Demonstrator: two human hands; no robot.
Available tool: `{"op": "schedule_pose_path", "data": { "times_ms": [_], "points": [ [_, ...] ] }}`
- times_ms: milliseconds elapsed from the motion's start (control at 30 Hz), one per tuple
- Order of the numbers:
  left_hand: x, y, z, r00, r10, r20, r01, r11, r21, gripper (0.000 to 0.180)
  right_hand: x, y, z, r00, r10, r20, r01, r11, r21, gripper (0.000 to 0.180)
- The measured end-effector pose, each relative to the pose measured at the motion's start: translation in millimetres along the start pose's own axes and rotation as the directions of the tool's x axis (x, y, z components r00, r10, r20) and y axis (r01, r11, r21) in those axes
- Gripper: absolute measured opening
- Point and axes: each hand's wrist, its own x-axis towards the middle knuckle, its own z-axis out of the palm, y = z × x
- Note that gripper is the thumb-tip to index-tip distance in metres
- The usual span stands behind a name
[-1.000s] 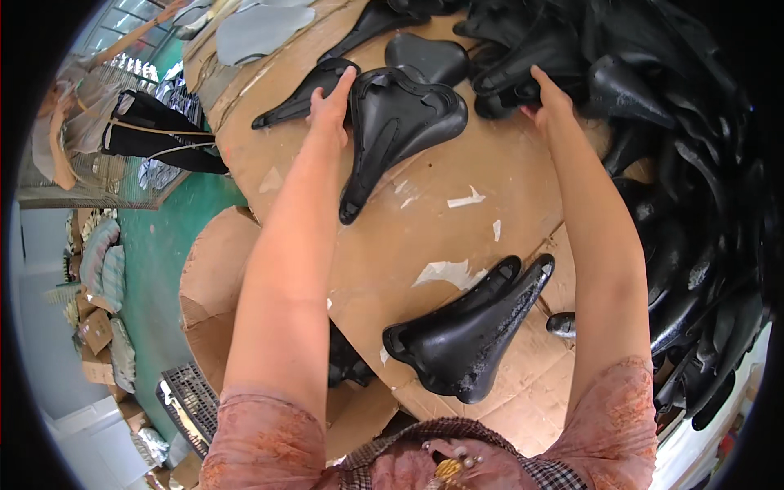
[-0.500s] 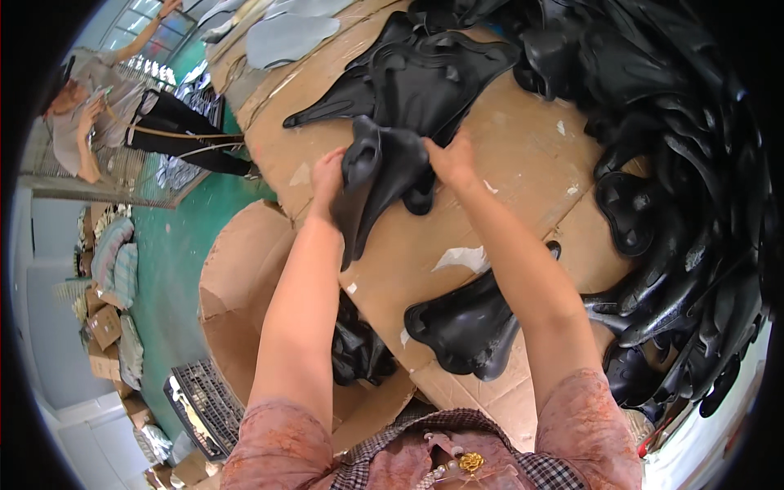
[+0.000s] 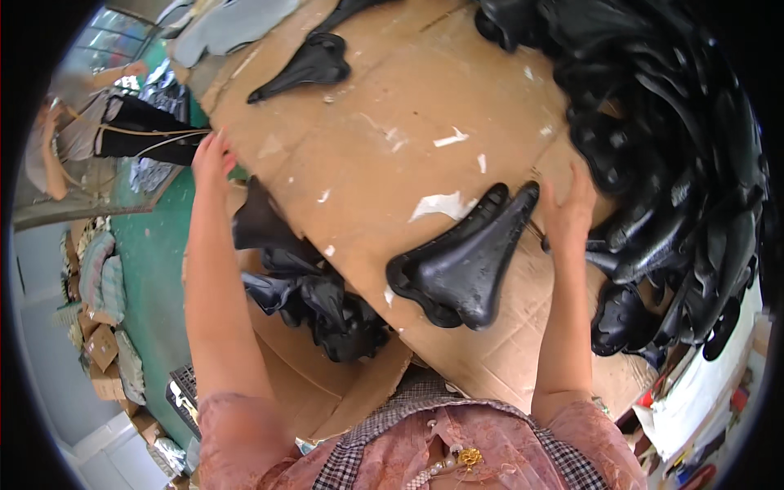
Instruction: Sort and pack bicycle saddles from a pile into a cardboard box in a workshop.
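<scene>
1. Both hands have split since the earlier frame: the saddle they shared a moment ago is out of their grip, and the left hand (image 3: pixel 211 159) now hangs off the table's left edge, fingers spread and holding nothing.
2. Right hand (image 3: pixel 569 214) is flat, fingers loosely apart, touching the narrow nose of the black bicycle saddle (image 3: pixel 463 260) lying near the front of the cardboard-covered table (image 3: pixel 384 122).
3. Risk, as I read it: that saddle sits close to the near edge, so a clumsy push could send it off.
4. Below that edge lies a heap of dropped saddles (image 3: pixel 314 290); anything that slides could land there.
5. Right side is crowded by a big pile of black saddles (image 3: pixel 670 163), close to the right hand, and could snag or topple.
6. One lone saddle (image 3: pixel 310 64) rests far left, well apart.
</scene>
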Motion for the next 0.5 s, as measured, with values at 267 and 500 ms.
{"op": "schedule_pose_path", "data": {
  "times_ms": [267, 500],
  "points": [
    [82.3, -5.2, 197.8, 0.93, -0.32, 0.179, 0.362, 0.881, -0.306, 0.037, -27.1, -51.0, 12.2, 0.827, 0.301, 0.475, -0.392, 0.914, 0.103, 0.069],
    [10.6, -58.9, 111.7, 0.989, -0.097, 0.111, 0.136, 0.887, -0.441, 0.014, -47.8, -154.3, 48.7, 0.61, 0.116, 0.784, -0.437, 0.874, 0.211, 0.073]
  ]
}}
